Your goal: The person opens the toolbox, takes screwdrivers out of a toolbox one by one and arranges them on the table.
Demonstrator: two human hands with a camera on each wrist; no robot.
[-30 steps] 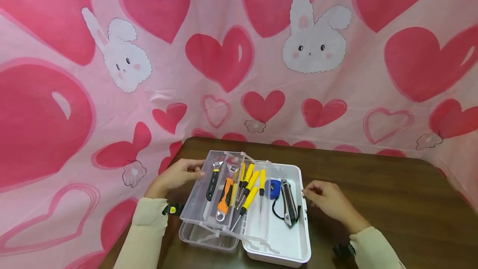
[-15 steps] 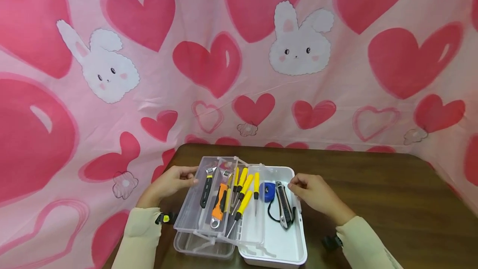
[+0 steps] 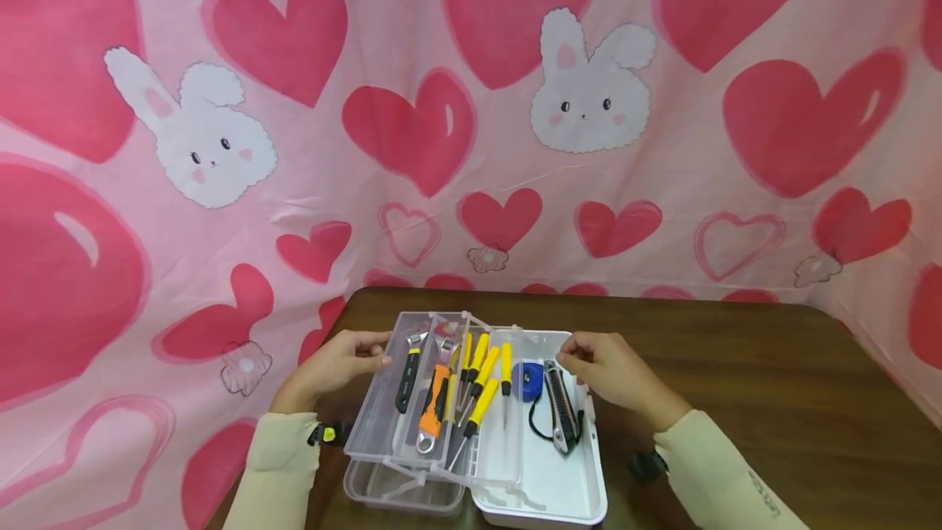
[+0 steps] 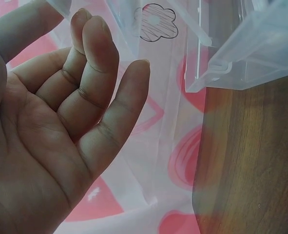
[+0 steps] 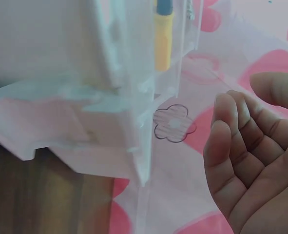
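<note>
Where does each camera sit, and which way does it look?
Head: on the head, looking forward and down at the toolbox; left hand, right hand and sleeves show.
Left wrist: on that wrist, looking at pink cloth and toolbox; only left hand shows.
Right wrist: on that wrist, looking at pink cloth and toolbox; only right hand shows.
Both wrist views share pink cloth and toolbox.

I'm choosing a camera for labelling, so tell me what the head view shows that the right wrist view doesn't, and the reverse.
Only the head view shows the left hand, the blue tape measure and the utility knife.

Only the right wrist view shows the palm side of the right hand.

Both show part of the toolbox, a yellow handle, the table and the heart-print cloth.
</note>
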